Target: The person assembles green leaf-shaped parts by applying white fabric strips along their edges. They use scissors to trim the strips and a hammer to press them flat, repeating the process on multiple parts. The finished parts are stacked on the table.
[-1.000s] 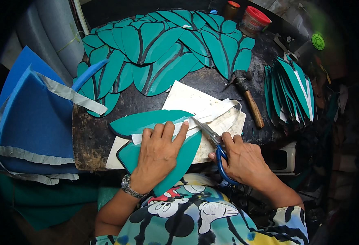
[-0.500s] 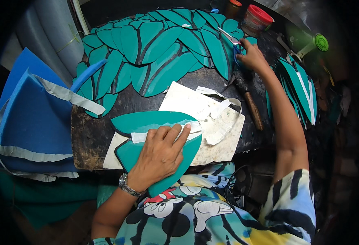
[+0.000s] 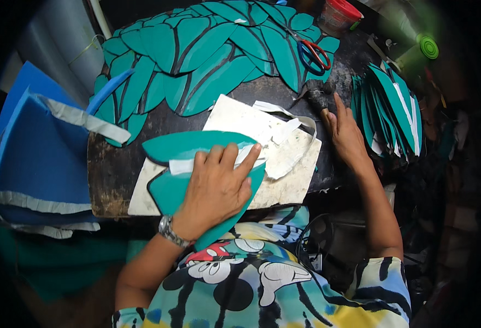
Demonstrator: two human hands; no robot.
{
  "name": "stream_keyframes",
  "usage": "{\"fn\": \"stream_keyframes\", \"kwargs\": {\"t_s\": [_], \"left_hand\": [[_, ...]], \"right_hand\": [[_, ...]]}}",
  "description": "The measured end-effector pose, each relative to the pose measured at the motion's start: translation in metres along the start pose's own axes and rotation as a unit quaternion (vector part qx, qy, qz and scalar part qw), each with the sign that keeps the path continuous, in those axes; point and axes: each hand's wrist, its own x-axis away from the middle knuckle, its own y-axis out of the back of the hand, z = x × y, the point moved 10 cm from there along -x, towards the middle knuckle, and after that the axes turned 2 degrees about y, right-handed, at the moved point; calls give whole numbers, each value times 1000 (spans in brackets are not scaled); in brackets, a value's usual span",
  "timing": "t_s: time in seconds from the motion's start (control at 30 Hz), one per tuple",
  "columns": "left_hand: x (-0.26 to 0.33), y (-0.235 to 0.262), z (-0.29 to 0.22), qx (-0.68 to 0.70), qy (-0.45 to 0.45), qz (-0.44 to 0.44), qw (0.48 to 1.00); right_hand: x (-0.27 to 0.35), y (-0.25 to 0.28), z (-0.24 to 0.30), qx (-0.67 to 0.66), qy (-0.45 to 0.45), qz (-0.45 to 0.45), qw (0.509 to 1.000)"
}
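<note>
With loads of teal leaves (image 3: 207, 52) already cut and scissors (image 3: 312, 53) parked, still mid-batch: left hand (image 3: 216, 188) flat on leaf (image 3: 188, 147), right hand (image 3: 345, 134) open, reaching hammer (image 3: 320, 95).

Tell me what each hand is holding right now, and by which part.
The left hand presses flat on the middle of the teal leaf-shaped piece, not gripping it. The right hand rests at the hammer handle; a closed grip cannot be told.

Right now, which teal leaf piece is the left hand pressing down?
The teal leaf piece on the white board at the near table edge, under the left hand; the others lie untouched farther back and right.
</note>
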Motion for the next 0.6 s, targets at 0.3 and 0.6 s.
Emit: {"fn": "stream_keyframes", "kwargs": {"t_s": [0.3, 0.6], "left_hand": [[54, 27, 33, 9, 58, -46, 997], [54, 16, 23, -5, 40, -59, 997]], "right_hand": [[13, -16, 1, 16, 38, 58, 997], [31, 40, 45, -257, 33, 3, 966]]}}
